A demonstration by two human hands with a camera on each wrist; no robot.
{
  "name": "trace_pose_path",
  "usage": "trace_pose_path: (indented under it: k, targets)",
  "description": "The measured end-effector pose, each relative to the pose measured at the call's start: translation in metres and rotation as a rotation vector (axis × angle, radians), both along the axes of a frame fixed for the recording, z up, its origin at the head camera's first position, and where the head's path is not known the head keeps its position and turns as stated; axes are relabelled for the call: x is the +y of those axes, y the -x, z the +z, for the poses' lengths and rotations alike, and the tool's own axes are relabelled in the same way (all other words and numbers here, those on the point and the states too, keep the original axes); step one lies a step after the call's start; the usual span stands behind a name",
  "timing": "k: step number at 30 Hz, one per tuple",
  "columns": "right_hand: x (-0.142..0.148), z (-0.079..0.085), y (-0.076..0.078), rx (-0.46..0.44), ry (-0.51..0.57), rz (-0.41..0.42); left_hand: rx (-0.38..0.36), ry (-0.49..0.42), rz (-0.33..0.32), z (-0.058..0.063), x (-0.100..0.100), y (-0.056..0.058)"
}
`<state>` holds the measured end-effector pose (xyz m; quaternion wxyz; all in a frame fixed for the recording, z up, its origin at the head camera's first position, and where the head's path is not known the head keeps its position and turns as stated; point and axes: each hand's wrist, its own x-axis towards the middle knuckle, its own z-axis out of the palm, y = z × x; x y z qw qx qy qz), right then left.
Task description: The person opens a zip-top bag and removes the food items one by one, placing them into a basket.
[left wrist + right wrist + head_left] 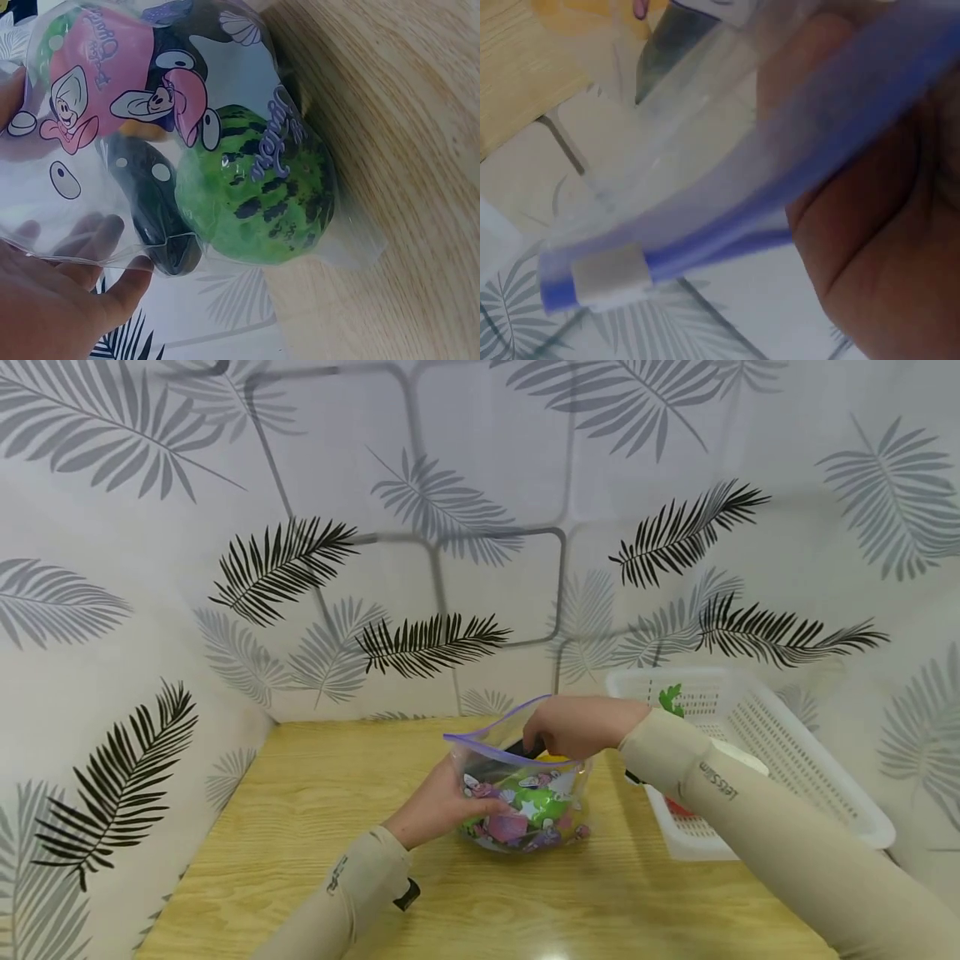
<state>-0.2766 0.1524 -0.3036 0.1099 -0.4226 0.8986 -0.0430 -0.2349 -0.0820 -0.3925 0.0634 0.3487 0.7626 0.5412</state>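
A clear zip bag (517, 827) with cartoon prints and a purple zip edge (480, 746) stands on the table, its mouth open. My left hand (442, 806) grips the bag's left side, thumb in front. My right hand (573, 727) reaches into the mouth, fingers curled on a dark elongated vegetable (525, 749). Through the plastic, the left wrist view shows a striped green watermelon (255, 187) beside a dark long vegetable (154, 199). The right wrist view shows a white slider (611, 277) on the zip; the right fingertips are hidden there.
A white perforated plastic basket (810, 735) stands to the right, under and beyond my right forearm. In it are a green leafy piece (671, 699), a white item (742, 758) and something red (677, 807). Leaf-patterned cloth (487, 585) rises behind the wooden table (322, 777).
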Motion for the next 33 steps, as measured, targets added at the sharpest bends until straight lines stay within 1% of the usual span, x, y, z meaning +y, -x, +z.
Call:
trace_pose_path:
  k: [2, 5, 9, 10, 12, 15, 17, 22, 25, 29, 32, 33]
  targets:
    - [-0.003, -0.001, 0.001, -0.036, -0.042, -0.007, 0.003, 0.009, 0.008, -0.001, 0.000, -0.001]
    - [-0.007, -0.002, 0.000, -0.111, -0.114, -0.043, -0.009, 0.018, 0.019, -0.001, 0.000, -0.001]
    - [-0.012, -0.003, -0.001, -0.169, -0.189, -0.052, -0.030, 0.029, 0.025, -0.001, -0.001, -0.001]
    - [-0.013, -0.004, -0.002, -0.172, -0.197, -0.050, -0.029, 0.031, 0.024, -0.001, -0.001, -0.001]
    - [-0.015, -0.006, -0.002, -0.158, -0.208, -0.025, -0.015, 0.021, 0.006, -0.002, -0.001, 0.000]
    - [-0.018, -0.009, -0.004, -0.158, -0.214, -0.012, 0.006, -0.003, -0.022, -0.003, 0.000, 0.002]
    - [-0.021, -0.011, -0.006, -0.150, -0.225, -0.010, 0.023, -0.006, -0.023, -0.003, 0.000, 0.002]
    - [-0.025, -0.015, -0.010, -0.178, -0.250, -0.060, 0.042, 0.024, 0.009, -0.004, 0.000, 0.001]
    - [-0.026, -0.017, -0.011, -0.195, -0.245, -0.071, 0.035, 0.013, -0.002, -0.005, 0.000, 0.001]
    - [-0.024, -0.017, -0.012, -0.159, -0.221, -0.049, 0.036, 0.002, -0.017, -0.004, 0.000, 0.002]
    - [-0.020, -0.014, -0.013, -0.073, -0.181, -0.029, 0.038, -0.011, -0.042, -0.004, 0.000, 0.002]
    - [-0.018, -0.011, -0.015, -0.048, -0.161, -0.037, 0.037, -0.019, -0.053, -0.004, 0.001, 0.002]
